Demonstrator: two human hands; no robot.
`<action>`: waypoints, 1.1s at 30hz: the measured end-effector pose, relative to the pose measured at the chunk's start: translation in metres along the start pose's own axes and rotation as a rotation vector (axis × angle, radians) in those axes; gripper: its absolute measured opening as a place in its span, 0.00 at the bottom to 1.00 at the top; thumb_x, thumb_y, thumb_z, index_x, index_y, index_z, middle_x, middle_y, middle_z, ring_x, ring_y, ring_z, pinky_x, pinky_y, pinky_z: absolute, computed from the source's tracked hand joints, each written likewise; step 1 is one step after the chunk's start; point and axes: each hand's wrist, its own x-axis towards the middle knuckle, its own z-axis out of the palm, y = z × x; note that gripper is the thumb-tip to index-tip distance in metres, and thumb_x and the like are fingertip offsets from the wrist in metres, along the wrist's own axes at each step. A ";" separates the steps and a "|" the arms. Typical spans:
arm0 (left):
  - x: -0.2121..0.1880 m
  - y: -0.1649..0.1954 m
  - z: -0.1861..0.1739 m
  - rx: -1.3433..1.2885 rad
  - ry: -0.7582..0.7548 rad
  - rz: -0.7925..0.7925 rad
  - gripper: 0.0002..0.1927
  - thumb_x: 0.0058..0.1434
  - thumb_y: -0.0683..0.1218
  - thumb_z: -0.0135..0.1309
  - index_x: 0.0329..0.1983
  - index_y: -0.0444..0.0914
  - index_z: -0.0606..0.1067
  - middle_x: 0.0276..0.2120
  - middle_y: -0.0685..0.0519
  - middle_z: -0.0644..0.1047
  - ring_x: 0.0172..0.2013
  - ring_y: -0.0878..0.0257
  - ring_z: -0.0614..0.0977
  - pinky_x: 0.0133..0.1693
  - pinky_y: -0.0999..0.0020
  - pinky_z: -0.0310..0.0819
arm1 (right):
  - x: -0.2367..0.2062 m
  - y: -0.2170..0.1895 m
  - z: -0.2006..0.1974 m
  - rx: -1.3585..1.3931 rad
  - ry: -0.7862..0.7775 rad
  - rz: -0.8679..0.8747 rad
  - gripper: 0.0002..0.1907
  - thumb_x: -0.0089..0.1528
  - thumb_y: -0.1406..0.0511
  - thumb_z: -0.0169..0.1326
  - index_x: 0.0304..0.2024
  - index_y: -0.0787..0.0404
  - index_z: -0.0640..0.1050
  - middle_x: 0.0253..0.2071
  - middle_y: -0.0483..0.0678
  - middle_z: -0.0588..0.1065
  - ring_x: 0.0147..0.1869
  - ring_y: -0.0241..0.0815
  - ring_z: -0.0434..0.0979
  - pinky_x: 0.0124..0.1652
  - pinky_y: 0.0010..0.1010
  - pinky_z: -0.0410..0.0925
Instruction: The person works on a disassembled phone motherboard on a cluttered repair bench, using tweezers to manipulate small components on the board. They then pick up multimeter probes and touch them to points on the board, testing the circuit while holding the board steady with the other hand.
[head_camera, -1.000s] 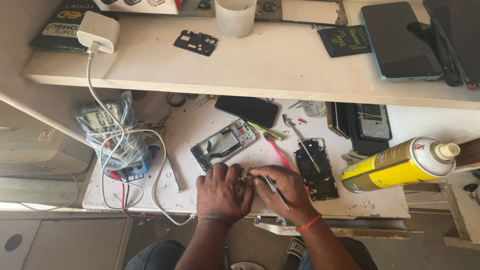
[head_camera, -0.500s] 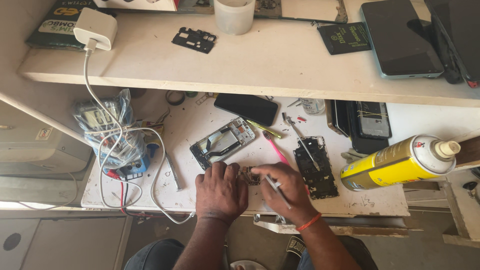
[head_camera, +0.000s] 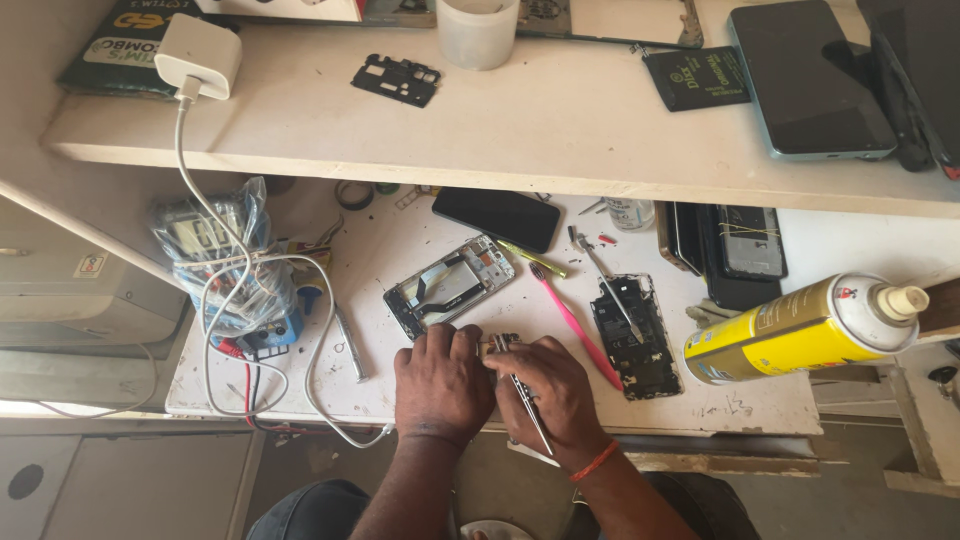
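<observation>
- Seen from above: two bare hands work close together at the near edge of a white workbench (head_camera: 700, 400).
- The left hand (head_camera: 440, 385) curls its fingers around a small metal part (head_camera: 503, 345), pinning it against the bench.
- The right hand (head_camera: 550, 395) is closed around tweezers (head_camera: 528, 400), tips pointing at that part.
- Just beyond the hands lies an opened phone frame (head_camera: 450, 285).
- A pink tool (head_camera: 575, 325) and a bare phone body (head_camera: 635, 335) lie to the right.
- A yellow spray can (head_camera: 800, 330) lies on its side at the far right.
- A white charger (head_camera: 198, 55) sits on the upper shelf, its cable hanging down.
</observation>
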 end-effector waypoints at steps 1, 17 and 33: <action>0.000 0.000 0.000 -0.010 0.010 0.003 0.19 0.54 0.52 0.56 0.50 0.47 0.74 0.41 0.51 0.74 0.44 0.51 0.78 0.44 0.50 0.65 | 0.000 0.000 0.001 -0.007 -0.010 0.008 0.15 0.52 0.76 0.58 0.42 0.61 0.80 0.40 0.51 0.81 0.41 0.50 0.80 0.42 0.37 0.72; 0.001 0.001 0.000 0.008 -0.006 0.005 0.21 0.51 0.52 0.57 0.49 0.46 0.75 0.42 0.51 0.74 0.44 0.51 0.78 0.44 0.49 0.65 | -0.001 0.002 0.008 -0.174 -0.099 0.056 0.14 0.49 0.74 0.57 0.38 0.60 0.79 0.38 0.48 0.80 0.42 0.50 0.77 0.47 0.41 0.68; 0.000 0.003 -0.003 -0.018 0.044 0.041 0.18 0.55 0.50 0.52 0.48 0.42 0.76 0.39 0.49 0.74 0.42 0.51 0.78 0.42 0.49 0.66 | -0.006 0.006 -0.030 -0.134 0.112 0.224 0.23 0.56 0.72 0.58 0.55 0.63 0.77 0.39 0.51 0.77 0.41 0.46 0.79 0.43 0.35 0.72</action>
